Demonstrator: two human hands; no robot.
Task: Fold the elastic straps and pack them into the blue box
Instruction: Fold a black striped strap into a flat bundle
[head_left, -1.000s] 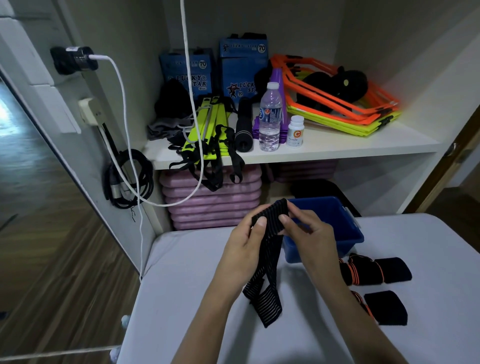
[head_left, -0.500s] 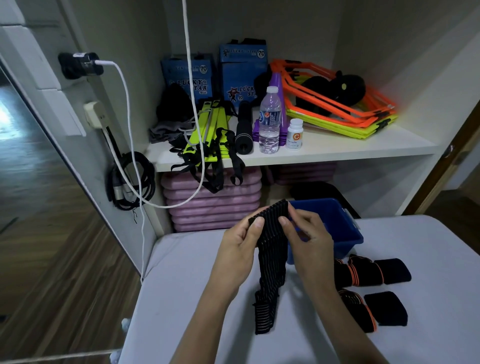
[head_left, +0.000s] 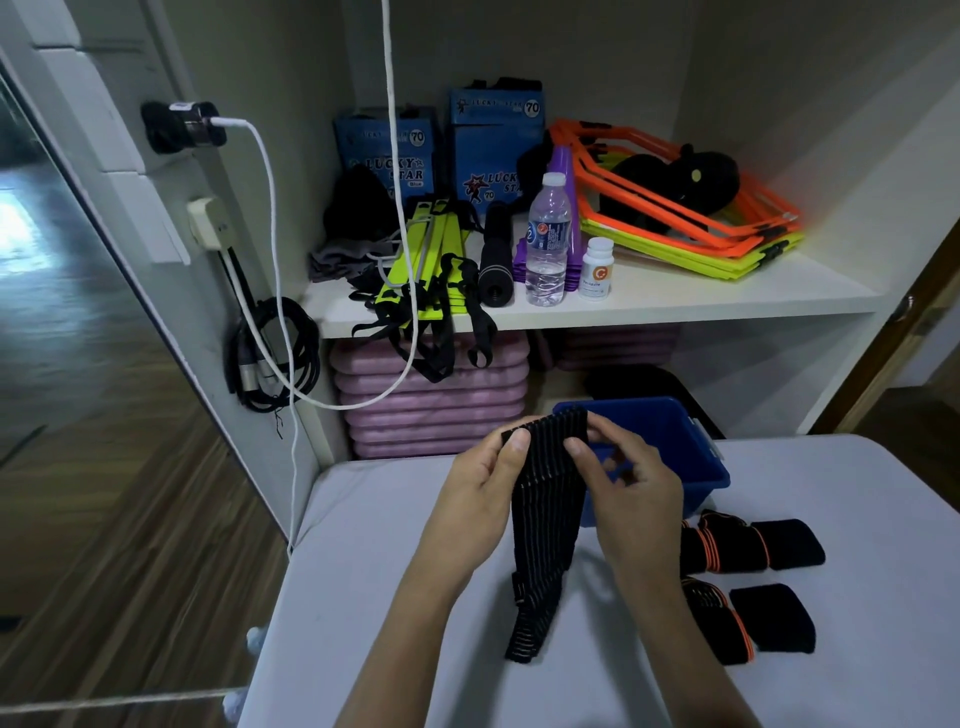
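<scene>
strap in hand: a black ribbed elastic strap (head_left: 543, 499) with thin pale stripes, held up above the white table (head_left: 363, 571); its top edge is pinched between both hands, the rest hangs down and its lower end lies on the table top.
left hand: the left hand (head_left: 478, 493) grips the strap's upper left corner, thumb on the near face, fingers curled behind it.
right hand: the right hand (head_left: 631, 499) grips the upper right corner, thumb on the near face, fingers bent narrow behind the strap.
blue box: the blue box (head_left: 691, 457) sits at the far edge of the table, just behind the right hand; the strap's top edge overlaps its near left corner in view. its inside is mostly hidden.
other straps: two more black straps with orange trim lie on the table to the right, one (head_left: 753, 545) near the box, the other (head_left: 748, 621) closer to the person.
shelf: a white shelf (head_left: 675, 306) behind the table holds a water bottle (head_left: 548, 244), a small white pill bottle (head_left: 596, 269), blue cartons and orange and yellow frames.
under the shelf: stacked pink pads (head_left: 431, 400).
wall: a white cable (head_left: 275, 249) hangs from a plug on the left.
</scene>
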